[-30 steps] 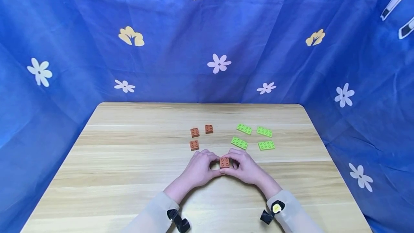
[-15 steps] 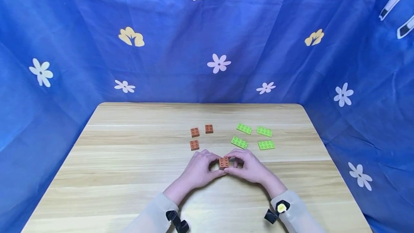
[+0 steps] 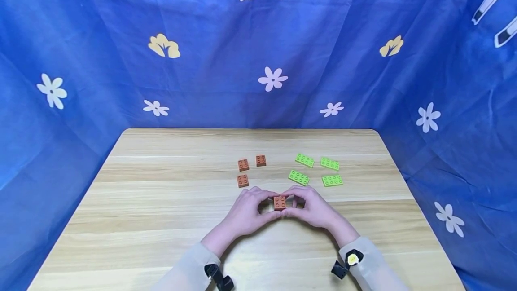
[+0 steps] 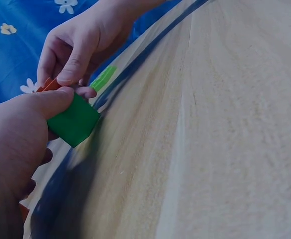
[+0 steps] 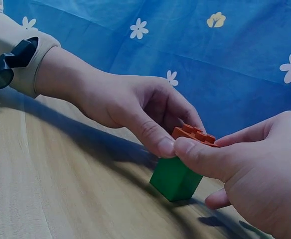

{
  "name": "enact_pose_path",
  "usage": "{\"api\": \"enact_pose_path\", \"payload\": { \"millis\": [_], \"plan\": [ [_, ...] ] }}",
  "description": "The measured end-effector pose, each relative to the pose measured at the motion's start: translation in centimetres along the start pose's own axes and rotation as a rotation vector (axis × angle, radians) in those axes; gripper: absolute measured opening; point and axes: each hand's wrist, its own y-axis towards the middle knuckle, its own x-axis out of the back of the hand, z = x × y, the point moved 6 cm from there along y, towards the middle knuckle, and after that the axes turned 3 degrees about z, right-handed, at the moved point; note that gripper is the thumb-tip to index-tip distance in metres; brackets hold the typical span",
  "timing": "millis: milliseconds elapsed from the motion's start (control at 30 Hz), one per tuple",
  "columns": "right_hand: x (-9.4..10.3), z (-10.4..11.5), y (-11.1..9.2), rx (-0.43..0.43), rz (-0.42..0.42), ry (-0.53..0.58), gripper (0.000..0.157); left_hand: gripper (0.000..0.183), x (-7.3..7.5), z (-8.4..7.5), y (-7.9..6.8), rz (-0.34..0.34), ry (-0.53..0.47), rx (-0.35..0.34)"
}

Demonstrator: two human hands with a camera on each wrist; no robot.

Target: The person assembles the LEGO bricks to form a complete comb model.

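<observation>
An orange-brown brick point(image 3: 279, 203) with studs on top sits over a dark green block point(image 5: 176, 178), which stands upright close over the tabletop in the right wrist view. My left hand point(image 3: 246, 212) pinches this orange-brown brick from the left, thumb at its near side and fingers at its far side. From the right, my right hand point(image 3: 308, 208) pinches the same brick likewise, and both thumbs meet at its front. The head view hides the green block beneath. In the left wrist view the green block point(image 4: 75, 122) shows below the left thumb.
Beyond my hands, three loose orange-brown bricks point(image 3: 243, 181) lie toward the left. Several light green flat bricks point(image 3: 299, 178) lie toward the right. The wooden table point(image 3: 141, 192) is bordered at its back and sides by a blue patterned cloth point(image 3: 210, 80).
The gripped brick has shifted very slightly left. My right hand and forearm have turned a little to the right, and the thumbs now meet tip to tip. The loose bricks stay put.
</observation>
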Motion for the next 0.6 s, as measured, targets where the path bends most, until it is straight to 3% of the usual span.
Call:
{"api": "enact_pose_path", "payload": {
  "millis": [333,600],
  "plan": [
    [1.1,-0.3,-0.5,-0.015,0.001,0.009,0.044,0.050,-0.1,-0.1,0.3,-0.012,-0.004,-0.020],
    [2.6,-1.1,-0.6,-0.015,-0.054,0.007,0.038,0.044,-0.1,0.0,0.4,-0.005,-0.009,-0.008]
  ]
}}
